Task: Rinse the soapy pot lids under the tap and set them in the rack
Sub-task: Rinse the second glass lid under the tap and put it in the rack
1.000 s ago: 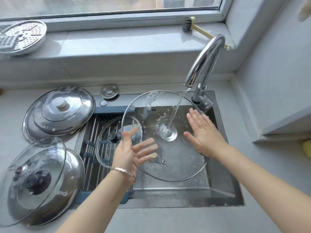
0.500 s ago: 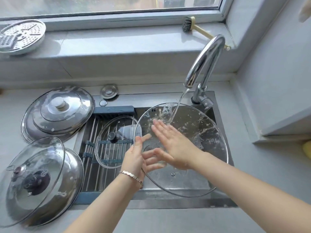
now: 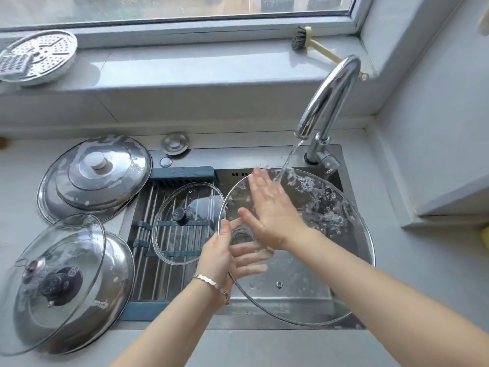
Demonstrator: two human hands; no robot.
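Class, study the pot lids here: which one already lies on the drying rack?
The small glass lid with the black knob, flat on the rack. The large glass lid is held under the tap; the rest sit on the counter.

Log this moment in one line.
rinse | left hand holds large glass lid | right hand flat on it | tap running

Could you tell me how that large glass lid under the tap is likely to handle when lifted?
Probably slippery: the large glass lid is wet and sudsy under the running water. Likely stiff but breakable, being glass. The left hand pinches only its rim, so it may tilt.
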